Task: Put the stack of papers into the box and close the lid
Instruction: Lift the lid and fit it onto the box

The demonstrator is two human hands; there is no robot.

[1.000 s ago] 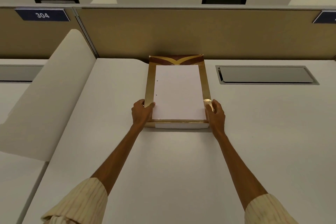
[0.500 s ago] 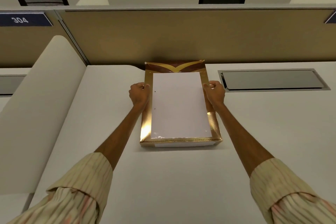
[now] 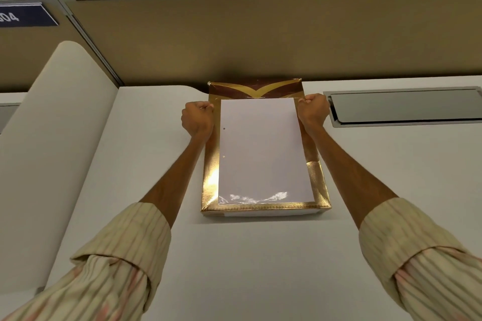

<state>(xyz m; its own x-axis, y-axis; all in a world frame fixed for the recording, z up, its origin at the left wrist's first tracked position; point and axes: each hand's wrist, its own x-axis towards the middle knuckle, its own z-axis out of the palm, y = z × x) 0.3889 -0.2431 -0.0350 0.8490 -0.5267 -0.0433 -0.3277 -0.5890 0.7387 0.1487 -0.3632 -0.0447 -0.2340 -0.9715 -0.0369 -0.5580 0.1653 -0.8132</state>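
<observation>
Left hand, fingers curled on the box rim left of centre frame; stack of papers seated inside; right hand likewise fisted on the far right corner. Lid open: closing remains.

Bare forearms, cream sleeves with thin dark stripes and faint pink patches, cuffs rolled back.

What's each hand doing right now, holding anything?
Left hand: closed, gripping the left far corner of the box.
Right hand: closed, gripping the right far corner of the box.
</observation>
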